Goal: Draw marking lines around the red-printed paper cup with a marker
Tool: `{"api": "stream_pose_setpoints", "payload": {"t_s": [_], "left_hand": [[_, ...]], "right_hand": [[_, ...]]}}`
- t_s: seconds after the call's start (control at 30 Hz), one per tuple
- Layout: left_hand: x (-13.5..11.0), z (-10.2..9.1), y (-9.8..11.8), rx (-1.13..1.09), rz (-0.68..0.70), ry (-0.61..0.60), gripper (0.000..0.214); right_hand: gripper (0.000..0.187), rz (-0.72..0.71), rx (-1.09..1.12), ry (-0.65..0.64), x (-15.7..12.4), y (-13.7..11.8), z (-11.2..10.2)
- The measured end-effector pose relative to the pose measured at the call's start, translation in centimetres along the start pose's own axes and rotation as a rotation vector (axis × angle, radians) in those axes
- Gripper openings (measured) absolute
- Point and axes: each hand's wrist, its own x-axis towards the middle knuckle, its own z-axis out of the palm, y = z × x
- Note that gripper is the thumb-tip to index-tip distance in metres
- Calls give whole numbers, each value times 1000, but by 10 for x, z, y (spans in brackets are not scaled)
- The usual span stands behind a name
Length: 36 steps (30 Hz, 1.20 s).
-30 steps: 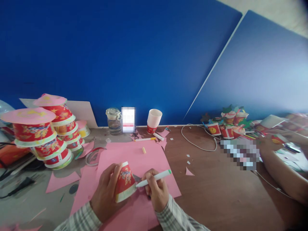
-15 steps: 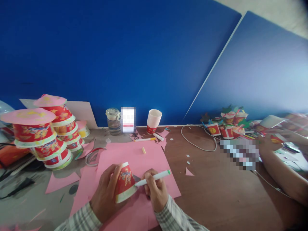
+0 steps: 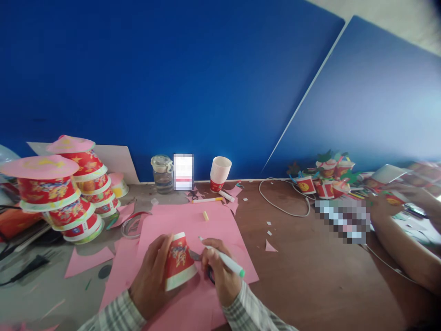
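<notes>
My left hand (image 3: 149, 271) is wrapped round the left side of a red paper cup (image 3: 179, 257) with a gold figure, its wide, pale green-tinted rim tilted downward. My right hand (image 3: 222, 271) grips a white marker (image 3: 225, 262) with a green end; the bare tip points up and left, apart from the cup. A pair of scissors (image 3: 195, 255) is also held in that hand, its blade poking out toward the cup and most of it hidden by the fingers. Beneath both hands lies pink paper (image 3: 186, 218), with a small pale piece (image 3: 206, 215) on it.
Red cup stacks with pink paper tops (image 3: 39, 166) stand at left. At the back are a glass jar (image 3: 162, 174), a white cup (image 3: 221, 171) in a red one, and a yellow-ended marker (image 3: 207, 200). A cable (image 3: 285, 211) and another person's arm (image 3: 403, 248) are at right.
The marker tip has left the cup's lower rim and swung up, while its green end has dropped. My left hand and the cup have barely moved.
</notes>
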Motion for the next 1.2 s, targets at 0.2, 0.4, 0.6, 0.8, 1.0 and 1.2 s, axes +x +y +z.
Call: {"api": "stream_pose_setpoints", "payload": {"t_s": [0.2, 0.4, 0.6, 0.8, 1.0, 1.2], "left_hand": [[-1, 1, -2, -29, -51, -29, 96], [2, -1, 1, -58, -76, 4, 93], [1, 0, -1, -87, -69, 4, 94], [0, 1, -2, -115, -75, -13, 96], [1, 0, 0, -125, -86, -28, 98], [-2, -1, 4, -104, -115, -81, 99]], "right_hand": [[38, -95, -180, -78, -3, 4, 4], [42, -214, -313, -157, -6, 10, 3], [45, -275, -454, -233, -7, 3, 5], [47, -331, -521, -221, -6, 7, 5], [50, -342, -519, -216, -6, 15, 0], [46, -376, -553, -223, -6, 10, -1]]}}
